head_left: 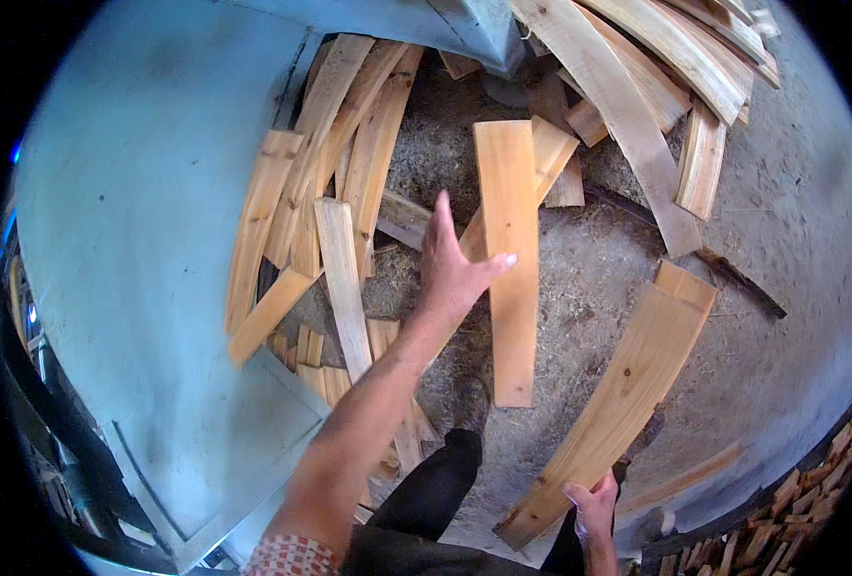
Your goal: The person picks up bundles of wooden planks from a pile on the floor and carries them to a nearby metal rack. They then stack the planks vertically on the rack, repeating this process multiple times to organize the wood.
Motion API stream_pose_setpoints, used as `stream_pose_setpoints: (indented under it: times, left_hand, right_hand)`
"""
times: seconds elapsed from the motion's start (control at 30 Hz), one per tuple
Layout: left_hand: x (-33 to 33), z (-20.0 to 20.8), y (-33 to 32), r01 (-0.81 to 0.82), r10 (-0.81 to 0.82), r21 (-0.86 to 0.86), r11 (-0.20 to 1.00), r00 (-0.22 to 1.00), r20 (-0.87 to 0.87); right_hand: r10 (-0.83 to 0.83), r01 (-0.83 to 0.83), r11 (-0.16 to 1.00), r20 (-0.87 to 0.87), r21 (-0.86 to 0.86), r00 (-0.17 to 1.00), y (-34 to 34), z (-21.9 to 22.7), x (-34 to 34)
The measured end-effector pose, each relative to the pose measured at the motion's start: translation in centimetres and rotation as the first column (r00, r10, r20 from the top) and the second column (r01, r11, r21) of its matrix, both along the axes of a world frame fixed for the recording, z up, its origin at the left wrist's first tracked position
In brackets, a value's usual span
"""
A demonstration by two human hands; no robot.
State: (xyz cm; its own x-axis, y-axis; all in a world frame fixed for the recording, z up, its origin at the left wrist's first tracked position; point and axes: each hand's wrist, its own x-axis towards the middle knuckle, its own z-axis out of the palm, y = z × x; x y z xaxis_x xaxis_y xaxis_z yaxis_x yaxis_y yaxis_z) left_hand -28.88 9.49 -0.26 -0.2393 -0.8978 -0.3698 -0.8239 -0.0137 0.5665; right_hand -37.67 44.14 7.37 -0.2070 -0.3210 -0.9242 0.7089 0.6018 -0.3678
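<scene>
My left hand (457, 261) reaches out ahead with its fingers apart. Its thumb overlaps the edge of a pale wooden plank (510, 326), but the hand does not wrap round it; whether the thumb touches the wood I cannot tell. My right hand (594, 501), low at the right, grips a long knotty wooden plank (618, 384) near its lower end, thumb on the top face. That plank slants up to the right, and the end of a second board (685, 283) shows at its far end.
Several boards (378, 134) lean beside a light blue panel (157, 240) on the left. More long planks (628, 106) lie piled at the far right. A dark stick (748, 283) lies on the dusty floor (772, 192). Wood pieces (801, 509) are heaped at the lower right.
</scene>
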Motion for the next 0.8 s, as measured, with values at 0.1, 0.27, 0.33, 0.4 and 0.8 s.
stream_pose_setpoints:
  times: [0.1, 0.27, 0.33, 0.4, 0.8]
  left_hand:
    - [3.3, -3.7, 3.0, -0.080, 0.045, 0.147, 0.986, 0.972, 0.231]
    - [5.1, -4.7, 4.1, -0.080, 0.021, 0.207, 0.975, 0.962, 0.273]
    - [6.8, -6.0, 4.6, -0.110, 0.096, 0.241, 0.964, 0.993, 0.070]
    - [8.1, -7.1, 5.6, -0.156, 0.237, 0.362, 0.919, 0.952, -0.191]
    - [5.6, -5.9, 13.4, 0.011, 0.524, 0.744, 0.668, 0.704, -0.480]
  right_hand:
    - [0.000, -0.001, 1.000, 0.039, 0.022, 0.999, -0.8, 0.2, 0.5]
    - [0.103, -0.103, 0.994, 0.026, 0.031, 0.994, -1.7, -4.8, -0.6]
    - [0.119, -0.113, 0.991, 0.088, -0.073, 0.989, -4.6, -7.2, -1.6]
    - [0.184, -0.170, 0.963, 0.045, -0.211, 0.982, -7.8, -9.9, -1.8]
    - [0.044, -0.120, 0.925, -0.210, -0.362, 0.977, -14.4, -13.4, -1.4]
